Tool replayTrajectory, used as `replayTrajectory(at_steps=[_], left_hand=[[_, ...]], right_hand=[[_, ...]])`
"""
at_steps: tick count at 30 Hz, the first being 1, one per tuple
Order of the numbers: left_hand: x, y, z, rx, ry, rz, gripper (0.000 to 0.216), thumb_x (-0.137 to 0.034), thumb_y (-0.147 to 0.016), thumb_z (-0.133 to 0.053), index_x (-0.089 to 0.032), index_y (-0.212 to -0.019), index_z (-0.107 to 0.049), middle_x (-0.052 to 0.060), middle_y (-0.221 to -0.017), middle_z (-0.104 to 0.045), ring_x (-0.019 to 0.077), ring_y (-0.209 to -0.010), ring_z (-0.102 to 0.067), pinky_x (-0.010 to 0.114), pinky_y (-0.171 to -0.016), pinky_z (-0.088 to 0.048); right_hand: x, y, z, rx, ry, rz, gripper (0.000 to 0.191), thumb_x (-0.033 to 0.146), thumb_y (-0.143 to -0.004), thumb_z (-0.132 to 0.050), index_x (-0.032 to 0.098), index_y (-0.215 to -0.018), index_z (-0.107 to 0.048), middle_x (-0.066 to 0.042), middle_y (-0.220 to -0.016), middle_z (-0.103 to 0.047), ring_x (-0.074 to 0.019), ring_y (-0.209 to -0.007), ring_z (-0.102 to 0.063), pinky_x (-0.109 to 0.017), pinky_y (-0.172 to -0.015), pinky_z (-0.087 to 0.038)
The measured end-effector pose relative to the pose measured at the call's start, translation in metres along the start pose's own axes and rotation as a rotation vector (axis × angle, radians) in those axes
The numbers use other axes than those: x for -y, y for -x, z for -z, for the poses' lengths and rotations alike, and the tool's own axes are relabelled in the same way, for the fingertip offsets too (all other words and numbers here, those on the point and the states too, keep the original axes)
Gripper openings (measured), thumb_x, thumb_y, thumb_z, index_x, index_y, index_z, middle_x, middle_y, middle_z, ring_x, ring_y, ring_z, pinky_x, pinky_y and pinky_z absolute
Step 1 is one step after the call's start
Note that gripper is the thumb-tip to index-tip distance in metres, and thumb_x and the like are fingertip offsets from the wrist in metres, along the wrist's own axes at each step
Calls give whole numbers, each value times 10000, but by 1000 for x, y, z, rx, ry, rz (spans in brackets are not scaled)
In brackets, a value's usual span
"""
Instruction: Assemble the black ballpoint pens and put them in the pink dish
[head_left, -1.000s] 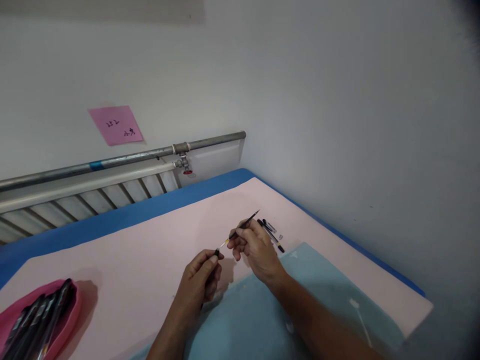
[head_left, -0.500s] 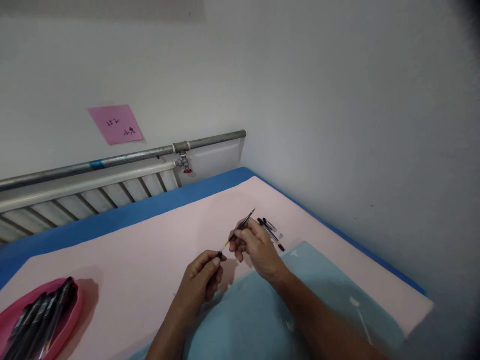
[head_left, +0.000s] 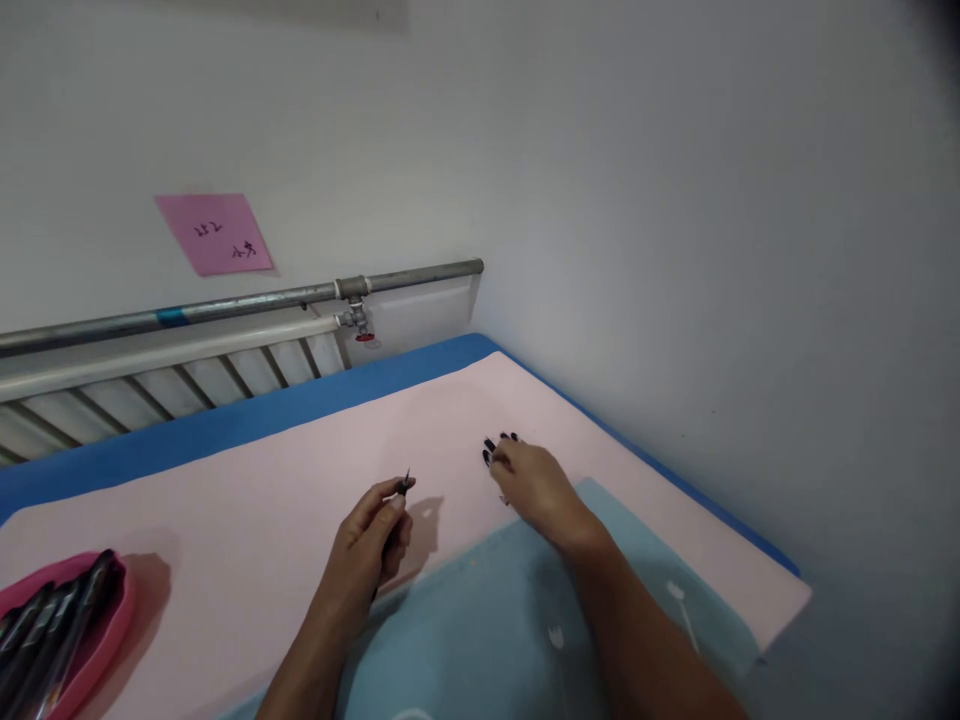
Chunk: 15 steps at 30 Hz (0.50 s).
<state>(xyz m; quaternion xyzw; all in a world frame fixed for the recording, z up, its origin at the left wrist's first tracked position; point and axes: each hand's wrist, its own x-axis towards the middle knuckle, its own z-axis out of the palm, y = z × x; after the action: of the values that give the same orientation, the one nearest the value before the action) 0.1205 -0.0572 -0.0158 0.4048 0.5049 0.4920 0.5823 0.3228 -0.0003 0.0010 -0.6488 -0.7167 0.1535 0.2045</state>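
Observation:
My left hand is closed around a slim black pen, whose thin pointed tip sticks up past the thumb and forefinger. Most of the pen's body is hidden in the palm. To the right, my right hand is down at the pink table cover, fingers drawn together over several small black pen parts. The fingers partly cover these parts, and I cannot make out which one, if any, they grip. A small clear piece lies just below the fingertips.
A pink basket holding several black pens stands at the left. A blue cloth with white marks covers the near side of the pink table cover. Behind the table are a radiator and pipe; a wall bounds the right.
The pointed black piece has gone from my right hand to my left, where it now points up. My right hand has moved over the loose parts. The view has shifted slightly.

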Motion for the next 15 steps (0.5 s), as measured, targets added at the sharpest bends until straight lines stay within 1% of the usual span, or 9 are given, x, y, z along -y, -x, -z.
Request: replayTrajectory(at_steps=[2, 5, 9, 11, 13, 15], left_hand=[[1, 0, 0, 1, 4, 4, 456, -470, -724, -528, -206, -1096, -526, -61, -550, -426, 25, -370, -250, 151, -347, -143], [1, 0, -1, 3, 2, 9, 455, -482, -722, -526, -213, -1089, -529, -65, -546, -422, 21, -359, -240, 152, -342, -131], [1, 0, -2, 3, -11, 21, 447, -487, -724, -521, -205, -1071, -535, -65, -537, -426, 22, -354, -258, 153, -338, -135], [2, 0, -3, 30, -15, 27, 434, -480, -740, -510, -206, -1077, -529, -67, -528, -423, 24, -350, -261, 156, -337, -147], [3, 0, -4, 67, -17, 25, 417, -469, -758, -498, -211, -1085, -521, -74, -510, -408, 25, -339, -250, 160, -334, -150], [3, 1, -5, 98, -14, 24, 405, -460, -770, -488, -210, -1087, -516, -79, -498, -396, 24, -328, -238, 164, -331, -142]], right_hand=[[-2, 2, -5, 106, 141, 14, 181, 133, -706, -435, 150, -713, -615, -78, -712, -622, -184, -665, -549, -261, -557, -333], [0, 6, -10, 171, 167, 7, 195, 55, -643, -452, 128, -680, -629, -124, -715, -636, -219, -680, -572, -279, -564, -338], [4, 9, -11, 213, 153, 8, 214, 9, -623, -446, 97, -653, -639, -155, -679, -635, -236, -664, -585, -298, -574, -360], [7, 8, -10, 200, 125, 31, 212, 37, -662, -449, 98, -699, -649, -147, -709, -642, -231, -702, -589, -301, -605, -379], [12, 6, -10, 147, 12, 70, 239, 98, -733, -431, 126, -827, -648, -113, -798, -650, -200, -758, -586, -282, -647, -397], [19, 6, -10, 87, -294, 81, 247, 177, -786, -412, 163, -924, -616, -65, -810, -641, -156, -718, -580, -252, -620, -413]])
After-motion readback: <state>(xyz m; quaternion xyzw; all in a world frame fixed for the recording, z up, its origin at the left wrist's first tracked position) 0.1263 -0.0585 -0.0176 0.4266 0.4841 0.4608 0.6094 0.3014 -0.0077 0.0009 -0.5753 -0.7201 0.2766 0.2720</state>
